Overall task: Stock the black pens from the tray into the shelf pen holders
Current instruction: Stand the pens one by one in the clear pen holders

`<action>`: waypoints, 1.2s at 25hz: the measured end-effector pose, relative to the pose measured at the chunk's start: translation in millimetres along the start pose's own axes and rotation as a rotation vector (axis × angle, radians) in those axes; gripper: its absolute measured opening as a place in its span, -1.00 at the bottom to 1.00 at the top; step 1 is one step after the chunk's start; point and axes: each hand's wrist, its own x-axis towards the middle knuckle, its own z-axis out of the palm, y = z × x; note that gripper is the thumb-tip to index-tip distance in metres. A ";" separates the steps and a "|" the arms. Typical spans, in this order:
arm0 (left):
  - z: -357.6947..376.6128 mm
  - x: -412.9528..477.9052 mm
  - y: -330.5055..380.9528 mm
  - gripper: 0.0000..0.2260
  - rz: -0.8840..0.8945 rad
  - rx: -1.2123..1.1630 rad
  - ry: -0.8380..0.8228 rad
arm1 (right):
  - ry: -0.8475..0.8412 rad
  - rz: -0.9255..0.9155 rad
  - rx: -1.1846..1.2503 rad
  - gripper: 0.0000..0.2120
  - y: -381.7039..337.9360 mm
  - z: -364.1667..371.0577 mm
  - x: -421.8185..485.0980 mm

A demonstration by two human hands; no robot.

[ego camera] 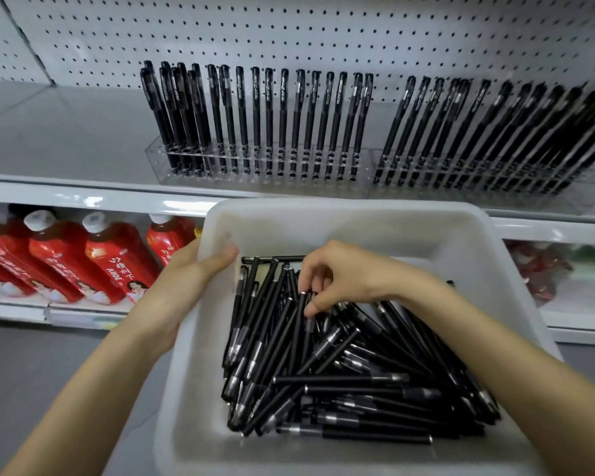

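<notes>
A white plastic tray (340, 221) fills the lower middle of the head view, holding a heap of several black pens (340, 379). My left hand (189, 269) grips the tray's left rim, thumb hooked over the edge. My right hand (344, 276) reaches down into the heap and pinches a black pen (301, 324) between fingertips and thumb. On the shelf above stand two clear pen holders: the left holder (255, 163) and the right holder (461, 173), both with rows of upright black pens.
A white pegboard (289, 36) backs the grey shelf (66, 132), which is bare to the left of the holders. Below the shelf lip, red bottles (83, 262) with white caps lie on a lower shelf at left. Red packets (540, 273) sit at right.
</notes>
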 end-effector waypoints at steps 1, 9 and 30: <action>-0.4 0.4 -0.6 -0.85 -0.002 0.004 -0.005 | -0.003 0.002 0.061 -0.79 -1.4 -1.4 -0.1; 0.1 0.5 4.4 -0.50 0.487 0.489 0.370 | 0.078 -0.036 0.378 -0.92 -10.2 -24.6 -16.2; -24.9 27.5 46.7 -0.92 0.655 0.263 0.375 | 0.697 -0.385 0.589 -0.81 -128.6 -75.7 36.1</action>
